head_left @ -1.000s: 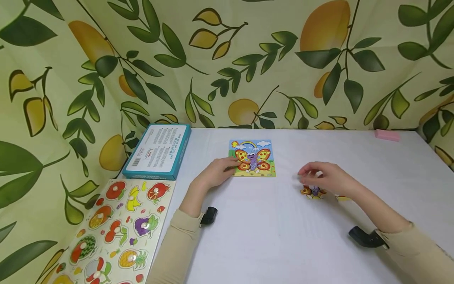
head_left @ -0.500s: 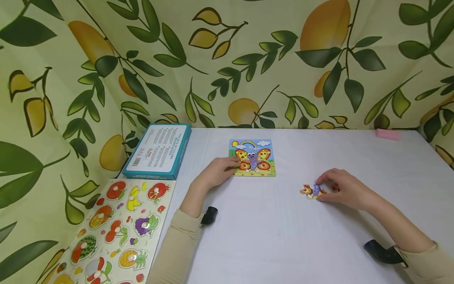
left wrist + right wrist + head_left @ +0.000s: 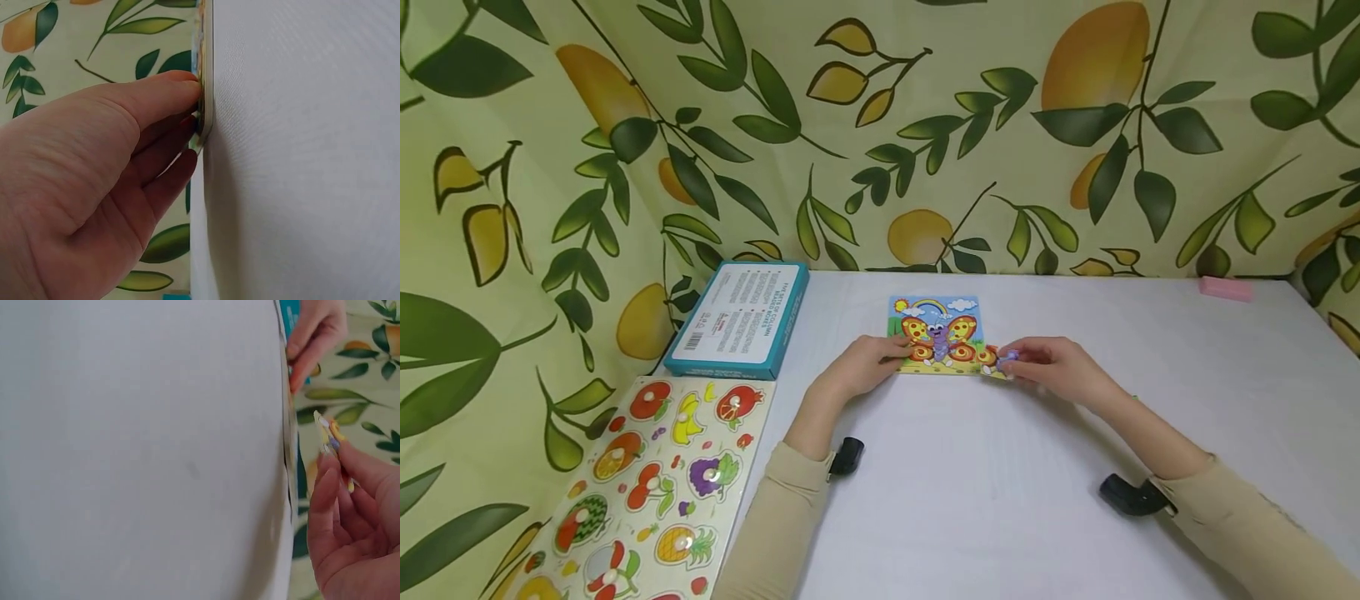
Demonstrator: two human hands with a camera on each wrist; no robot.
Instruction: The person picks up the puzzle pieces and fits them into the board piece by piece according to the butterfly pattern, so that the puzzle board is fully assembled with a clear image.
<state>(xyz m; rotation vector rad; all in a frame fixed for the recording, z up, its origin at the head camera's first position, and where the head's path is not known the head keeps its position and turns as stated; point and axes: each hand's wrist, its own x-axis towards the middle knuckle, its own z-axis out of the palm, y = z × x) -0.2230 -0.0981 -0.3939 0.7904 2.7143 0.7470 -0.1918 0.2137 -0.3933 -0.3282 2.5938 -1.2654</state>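
Note:
A square butterfly puzzle board (image 3: 934, 304) lies flat on the white table. My left hand (image 3: 870, 362) rests at its left edge, fingertips on the border; in the left wrist view those fingers are fairly straight against the board's edge (image 3: 208, 69). Between thumb and fingers my right hand (image 3: 1052, 367) pinches a puzzle piece (image 3: 987, 360) printed with part of a butterfly. In the head view this piece hangs by the board's lower right corner; whether they touch I cannot tell. The right wrist view shows the piece (image 3: 330, 432) tilted and held off the table.
At the left stand a teal-edged box (image 3: 737, 321) and a fruit peg puzzle (image 3: 658, 454). A pink block (image 3: 1225, 288) lies at the back right. A small green bit (image 3: 1135, 397) peeks out by my right forearm. Patterned cloth hangs behind the table.
My right hand, first over the loose piece at the right, has taken hold of it and carried it left to the board. My left hand keeps its place.

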